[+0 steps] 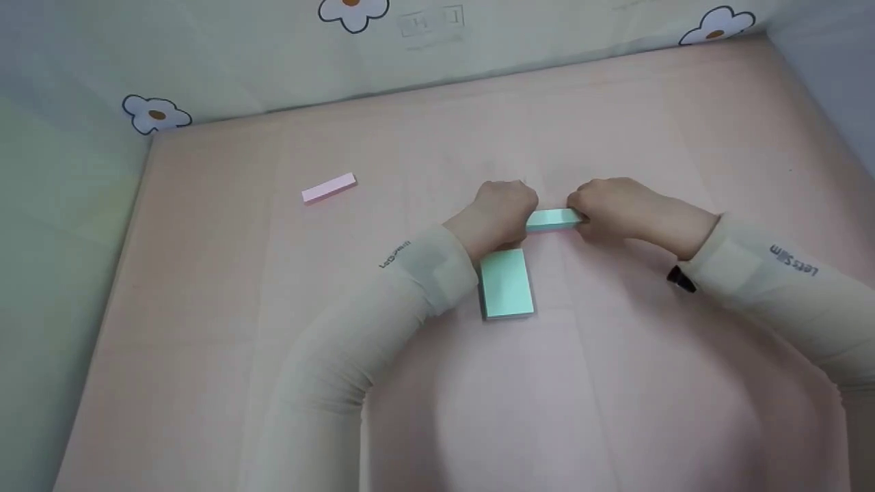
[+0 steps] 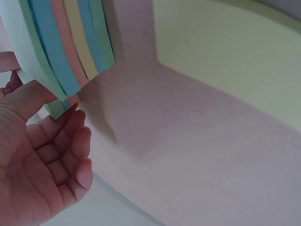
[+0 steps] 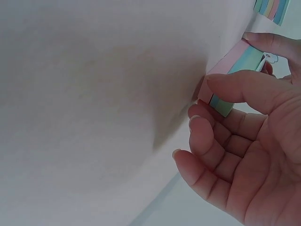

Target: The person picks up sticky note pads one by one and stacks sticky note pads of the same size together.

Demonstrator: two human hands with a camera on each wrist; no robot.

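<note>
Both hands pinch a narrow stack of sticky note strips [image 1: 554, 220], one at each end, in the head view. My left hand [image 1: 497, 213] has its left end and my right hand [image 1: 623, 208] its right end. Layers of pink, blue and green show on this strip stack [image 3: 235, 68] in the right wrist view, between thumb and fingers. Just below the left hand lies a wider sticky note stack [image 1: 506, 283], green on top. Its edge in the left wrist view shows green, blue, pink and yellow layers [image 2: 70, 42].
A single pink strip pad [image 1: 329, 188] lies to the left on the pink table surface [image 1: 205, 287]. Pale walls with flower prints [image 1: 156, 115] border the table at the back and sides. A small black object [image 1: 681, 279] sits at the right cuff.
</note>
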